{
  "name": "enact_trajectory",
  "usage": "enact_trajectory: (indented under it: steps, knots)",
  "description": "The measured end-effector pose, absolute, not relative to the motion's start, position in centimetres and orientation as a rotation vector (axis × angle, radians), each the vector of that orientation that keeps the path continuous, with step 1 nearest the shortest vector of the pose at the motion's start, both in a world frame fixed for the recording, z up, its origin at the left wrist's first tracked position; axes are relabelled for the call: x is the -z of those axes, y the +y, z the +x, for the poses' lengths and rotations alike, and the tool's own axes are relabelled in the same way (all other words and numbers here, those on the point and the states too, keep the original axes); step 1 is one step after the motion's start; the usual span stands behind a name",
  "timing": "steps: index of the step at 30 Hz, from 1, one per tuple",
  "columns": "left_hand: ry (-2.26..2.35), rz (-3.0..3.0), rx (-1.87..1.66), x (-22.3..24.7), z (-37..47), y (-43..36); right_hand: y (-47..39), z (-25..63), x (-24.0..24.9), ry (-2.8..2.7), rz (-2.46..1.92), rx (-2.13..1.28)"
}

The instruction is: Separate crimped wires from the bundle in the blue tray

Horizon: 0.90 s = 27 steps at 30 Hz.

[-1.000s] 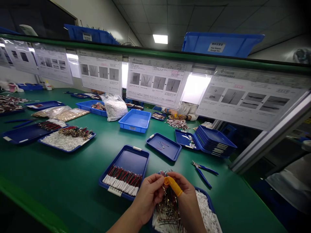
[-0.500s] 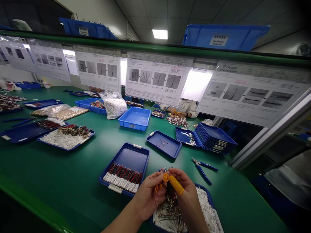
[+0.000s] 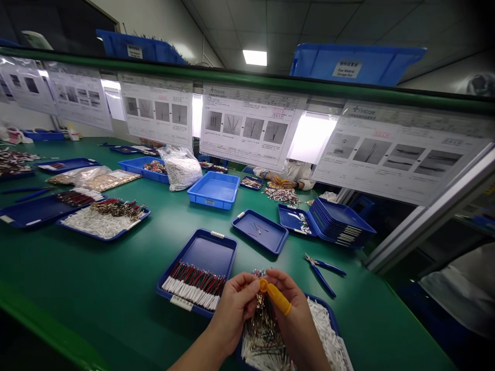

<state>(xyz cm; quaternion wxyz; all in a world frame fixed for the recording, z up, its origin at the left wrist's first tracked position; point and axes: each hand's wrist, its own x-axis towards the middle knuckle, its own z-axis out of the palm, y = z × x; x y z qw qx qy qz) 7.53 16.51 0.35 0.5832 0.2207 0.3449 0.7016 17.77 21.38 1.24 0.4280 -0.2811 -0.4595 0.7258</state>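
Observation:
My left hand (image 3: pixel 235 304) pinches a rolled orange finger cot (image 3: pixel 263 285) between its thumb and forefinger. My right hand (image 3: pixel 294 309) meets it from the other side, fingers bent in and thumb tip against the rolled cot. A second orange finger cot (image 3: pixel 279 299) covers that thumb. Below both hands is a blue tray (image 3: pixel 331 314) of white-sleeved wires (image 3: pixel 323 330), with bare metal ends and dark strands in a heap, partly hidden by my hands. To the left, another blue tray (image 3: pixel 209 247) carries a row of red and black wires with white sleeves (image 3: pixel 193 288).
Blue-handled pliers (image 3: pixel 323 273) lie open at right. Farther back are a shallow tray (image 3: pixel 266 232) with a few wires, stacked trays (image 3: pixel 340 221), and a light blue bin (image 3: pixel 214 190). A co-worker's hands (image 3: pixel 284 183) work across the table. Instruction sheets (image 3: pixel 251 123) hang overhead.
Orange pieces visible in my left hand's curled fingers earlier are out of sight now. My left fingers have closed further around the rolled cot. The view has shifted slightly.

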Motion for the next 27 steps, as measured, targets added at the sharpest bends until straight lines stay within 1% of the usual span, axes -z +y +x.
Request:
enact_trajectory:
  steps: [11,19,27]
  knots:
    - [0.983,0.589,-1.619,-0.7,7.44,16.41,21.52,17.83,-0.89,-1.175,-0.676,-1.82]
    - [1.011,0.676,-1.653,-0.64,7.54,16.18,21.26,17.64,-1.18,-0.985,-0.607,-1.937]
    - [1.086,0.675,-1.708,-0.93,7.65,16.04,21.1,17.38,-1.39,-1.002,-0.646,-1.9]
